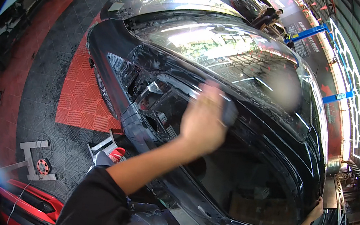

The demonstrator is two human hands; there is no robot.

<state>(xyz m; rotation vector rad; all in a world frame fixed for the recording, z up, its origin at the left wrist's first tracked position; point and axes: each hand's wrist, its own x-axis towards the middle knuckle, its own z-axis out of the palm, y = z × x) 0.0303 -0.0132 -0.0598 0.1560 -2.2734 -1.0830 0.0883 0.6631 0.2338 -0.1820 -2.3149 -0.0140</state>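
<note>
glossy black car (262,122), seemingly part-finished: whitish streaks (121,67) remain at ten o'clock, left hand (206,121), grip apparently on blurred dark pad (230,113), right hand (316,211), four o'clock, grip unclear.

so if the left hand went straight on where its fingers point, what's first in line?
Likely the car's black frame along the glass; the left hand may already touch it, depth unclear. Beyond that, the reflective glass.

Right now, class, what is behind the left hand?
Behind the left hand, the black car and part of a blurred dark object show. The palm and whatever lies directly behind it are covered.
</note>
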